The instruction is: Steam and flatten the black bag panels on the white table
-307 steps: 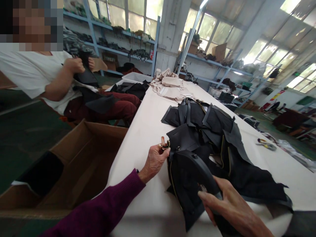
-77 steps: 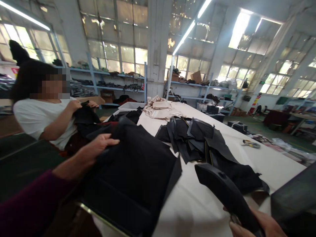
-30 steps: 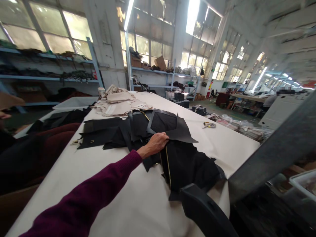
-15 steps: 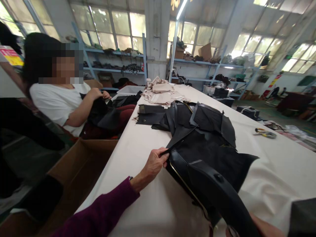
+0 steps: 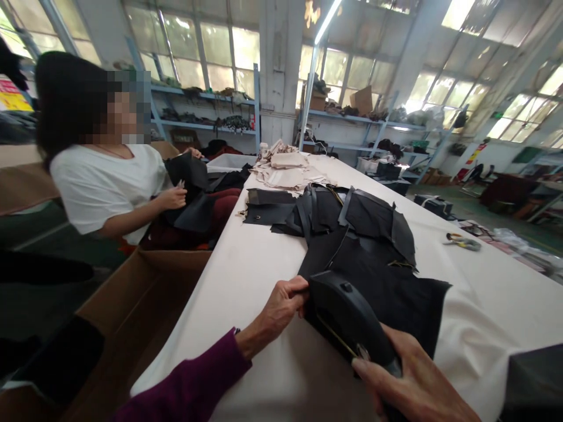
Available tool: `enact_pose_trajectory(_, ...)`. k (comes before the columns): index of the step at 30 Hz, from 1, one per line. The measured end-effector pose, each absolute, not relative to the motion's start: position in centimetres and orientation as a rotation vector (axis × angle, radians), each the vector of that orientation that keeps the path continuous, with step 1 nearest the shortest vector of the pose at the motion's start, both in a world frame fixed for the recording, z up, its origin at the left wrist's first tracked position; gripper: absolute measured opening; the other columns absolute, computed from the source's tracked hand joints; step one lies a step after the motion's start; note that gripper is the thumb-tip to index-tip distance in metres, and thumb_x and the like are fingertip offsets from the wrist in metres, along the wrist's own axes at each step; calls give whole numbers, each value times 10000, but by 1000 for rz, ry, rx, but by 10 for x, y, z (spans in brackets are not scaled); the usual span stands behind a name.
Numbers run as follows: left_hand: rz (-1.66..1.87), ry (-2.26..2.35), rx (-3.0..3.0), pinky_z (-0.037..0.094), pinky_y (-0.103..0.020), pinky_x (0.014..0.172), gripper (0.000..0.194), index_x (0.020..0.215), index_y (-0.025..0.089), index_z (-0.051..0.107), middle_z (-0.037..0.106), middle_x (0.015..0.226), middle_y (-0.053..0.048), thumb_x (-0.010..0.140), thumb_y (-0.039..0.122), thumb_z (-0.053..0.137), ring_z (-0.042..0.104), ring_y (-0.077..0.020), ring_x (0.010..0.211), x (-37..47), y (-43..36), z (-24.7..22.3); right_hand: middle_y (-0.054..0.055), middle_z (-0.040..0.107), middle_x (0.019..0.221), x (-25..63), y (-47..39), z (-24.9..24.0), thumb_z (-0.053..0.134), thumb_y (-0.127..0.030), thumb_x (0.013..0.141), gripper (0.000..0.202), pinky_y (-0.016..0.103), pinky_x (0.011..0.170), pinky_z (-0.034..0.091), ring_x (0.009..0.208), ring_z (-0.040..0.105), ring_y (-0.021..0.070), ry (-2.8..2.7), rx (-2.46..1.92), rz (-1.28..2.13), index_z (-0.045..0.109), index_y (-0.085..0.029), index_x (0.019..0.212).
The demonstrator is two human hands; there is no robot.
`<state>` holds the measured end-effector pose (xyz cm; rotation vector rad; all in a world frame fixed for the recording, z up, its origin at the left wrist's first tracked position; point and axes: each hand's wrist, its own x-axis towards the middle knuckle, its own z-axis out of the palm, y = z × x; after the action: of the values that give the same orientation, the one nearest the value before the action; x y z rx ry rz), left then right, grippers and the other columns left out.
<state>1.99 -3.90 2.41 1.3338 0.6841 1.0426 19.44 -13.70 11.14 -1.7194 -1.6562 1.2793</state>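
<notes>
My purple-sleeved left arm (image 5: 193, 381) slanted over the near left corner of the desk (image 5: 246, 281), my left fingers (image 5: 294, 286) pinched together above its surface. My bare right wrist (image 5: 440, 395) angled in over the desk's near side, my right fingers (image 5: 393, 337) wrapped in a grip, thumb (image 5: 372, 373) pointing inward.

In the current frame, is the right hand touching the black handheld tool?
Touching. The head view shows it: the right hand is wrapped around the lower end of the black handheld tool, with no gap between them.
</notes>
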Motion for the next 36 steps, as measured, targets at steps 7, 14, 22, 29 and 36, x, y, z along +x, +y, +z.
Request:
enact_pose_trajectory(7, 1039, 699, 1041, 239, -193, 430, 262, 808, 77, 650, 470, 602, 7, 736, 326, 614, 343, -35, 447, 20, -36, 4, -53, 535, 474, 206, -130, 120, 511, -432, 800, 277, 200, 398, 436, 418, 510, 113, -1633, -1721, 1171, 467, -203, 651)
enact_pose_trajectory(14, 1044, 667, 1020, 236, -197, 437, 268, 822, 96, 663, 494, 636, 3, 704, 336, 643, 331, -37, 469, 14, -34, 6, -62, 503, 475, 208, -147, 111, 502, -452, 797, 271, 227, 418, 445, 430, 511, 123, -1660, -1789, 1294, 471, -191, 729)
enact_pose_trajectory(22, 1019, 756, 1186, 250, -202, 427, 244, 782, 91, 671, 475, 628, 10, 705, 315, 612, 354, -37, 448, 13, -44, 8, -60, 527, 497, 186, -126, 110, 523, -392, 813, 227, 199, 407, 423, 423, 495, 104, -1658, -1670, 1193, 479, -183, 734)
enact_pose_trajectory(29, 1206, 910, 1415, 272, -184, 406, 185, 790, 98, 674, 479, 627, 9, 740, 219, 543, 366, -43, 450, -11, -9, 17, -36, 489, 461, 236, -164, 136, 499, -484, 813, 411, 196, 382, 357, 408, 443, 94, -1551, -2005, 885, 492, -184, 532)
enact_pose_trajectory(36, 1459, 1007, 2175, 387, -205, 637, 245, 861, 88, 675, 546, 766, -23, 810, 137, 440, 494, -85, 686, -27, 41, 86, -8, 533, 465, 254, -219, 117, 457, -593, 787, 486, 245, 437, 413, 443, 505, 141, -1565, -2128, 870, 500, -202, 501)
